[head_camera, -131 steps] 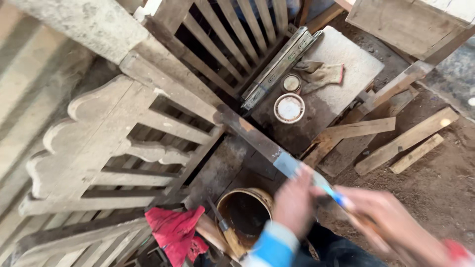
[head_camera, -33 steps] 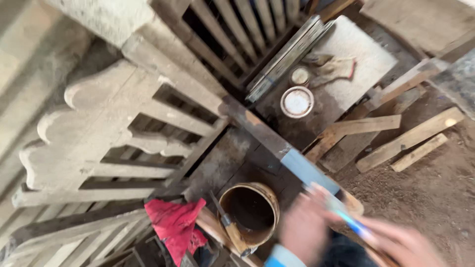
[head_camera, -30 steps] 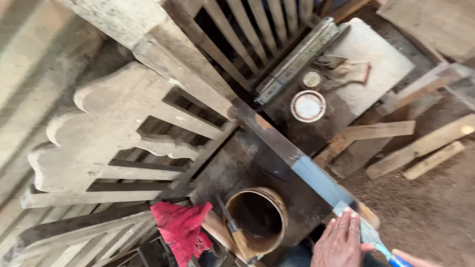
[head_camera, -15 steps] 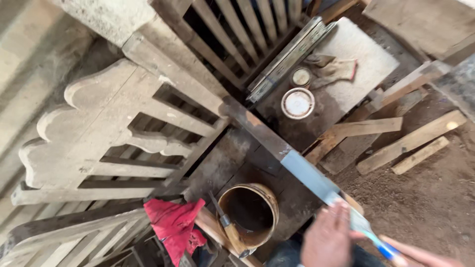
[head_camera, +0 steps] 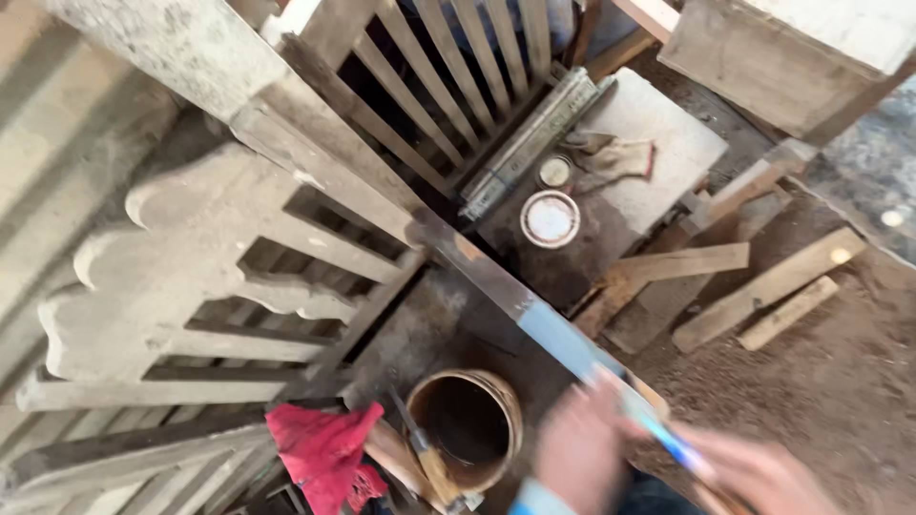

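I see my left hand (head_camera: pixel 582 443) resting on the long wooden rail (head_camera: pixel 496 286), near its blue end; my right hand (head_camera: pixel 754 472) closes its grip on a thin blue tool (head_camera: pixel 668 434), too blurred to name. The rail seems stiff and heavy; I would hold it at the unpainted middle.

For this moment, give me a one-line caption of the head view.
Two blurred hands, left hand and right hand, work a long rail partly painted blue, above an open bucket.
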